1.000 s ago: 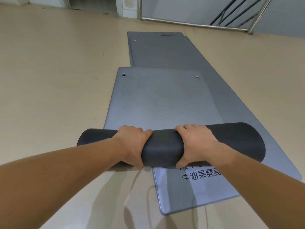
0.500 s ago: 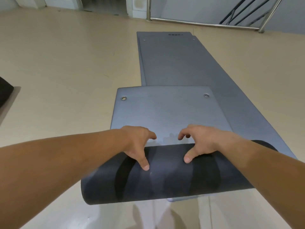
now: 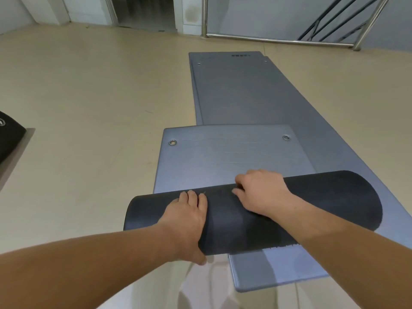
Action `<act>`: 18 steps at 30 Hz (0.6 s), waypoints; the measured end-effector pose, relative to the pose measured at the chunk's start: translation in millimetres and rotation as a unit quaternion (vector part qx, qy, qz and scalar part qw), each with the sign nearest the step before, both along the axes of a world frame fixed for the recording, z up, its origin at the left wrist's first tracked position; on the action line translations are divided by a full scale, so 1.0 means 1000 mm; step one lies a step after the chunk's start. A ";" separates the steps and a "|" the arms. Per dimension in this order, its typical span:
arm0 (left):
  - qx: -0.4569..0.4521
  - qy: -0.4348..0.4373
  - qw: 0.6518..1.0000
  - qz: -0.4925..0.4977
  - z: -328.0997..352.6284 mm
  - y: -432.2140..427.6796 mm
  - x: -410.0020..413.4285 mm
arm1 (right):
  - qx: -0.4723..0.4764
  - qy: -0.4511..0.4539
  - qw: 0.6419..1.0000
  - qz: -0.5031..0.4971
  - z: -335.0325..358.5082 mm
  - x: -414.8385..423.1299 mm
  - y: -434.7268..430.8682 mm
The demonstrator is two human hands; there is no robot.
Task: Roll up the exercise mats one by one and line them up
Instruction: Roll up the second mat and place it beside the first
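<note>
A dark grey rolled part of an exercise mat (image 3: 323, 204) lies across the lower middle of the view. Its flat lighter grey end (image 3: 234, 157), with two metal eyelets, stretches a short way ahead of the roll. My left hand (image 3: 187, 219) wraps the roll's left half, fingers over the top and thumb under the near side. My right hand (image 3: 260, 192) sits on the middle of the roll with its fingers curled over the far edge. More flat grey mats (image 3: 245, 92) lie stacked underneath and reach away towards the back.
A near corner of a lower mat (image 3: 267, 270) sticks out under the roll. A black rounded object (image 3: 9, 137) lies at the left edge. A metal railing (image 3: 278, 40) and a doorway (image 3: 142, 12) stand at the back. Beige floor (image 3: 89, 108) spreads to the left.
The roll has moved forward and grown thicker, so the flat end ahead of it is shorter. Both hands have shifted back onto the top of the roll.
</note>
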State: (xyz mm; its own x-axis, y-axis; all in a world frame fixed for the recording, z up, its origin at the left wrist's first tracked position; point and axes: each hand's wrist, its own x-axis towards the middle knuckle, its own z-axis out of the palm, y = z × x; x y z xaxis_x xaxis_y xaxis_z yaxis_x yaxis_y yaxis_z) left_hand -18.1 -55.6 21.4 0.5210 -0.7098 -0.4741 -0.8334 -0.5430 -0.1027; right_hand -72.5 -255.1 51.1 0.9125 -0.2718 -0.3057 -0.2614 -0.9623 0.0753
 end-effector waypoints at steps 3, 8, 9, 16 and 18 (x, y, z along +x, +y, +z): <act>-0.030 0.005 1.000 -0.001 -0.006 -0.004 0.021 | 0.043 0.069 0.997 0.015 0.014 -0.003 0.005; -0.047 0.094 0.994 0.027 0.009 -0.015 0.066 | -0.052 0.149 0.986 0.043 -0.004 0.003 0.014; -0.056 0.103 0.992 0.035 0.010 -0.015 0.072 | -0.058 0.149 0.986 0.045 -0.008 0.006 0.013; -0.090 -0.050 0.995 -0.011 0.012 -0.003 0.060 | 0.053 0.107 0.993 0.009 -0.002 0.039 -0.019; -0.106 -0.057 0.993 -0.011 0.007 0.002 0.052 | 0.058 0.074 0.995 0.016 -0.004 0.042 -0.018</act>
State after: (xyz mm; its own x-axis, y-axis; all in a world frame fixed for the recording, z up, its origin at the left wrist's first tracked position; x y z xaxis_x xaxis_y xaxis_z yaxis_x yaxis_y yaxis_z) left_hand 34.0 -53.4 28.3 0.5466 -0.7989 -0.2507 -0.8344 -0.5450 -0.0824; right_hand -30.2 -272.8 47.6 0.8628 -0.1991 -0.4647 -0.2258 -0.9742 -0.0018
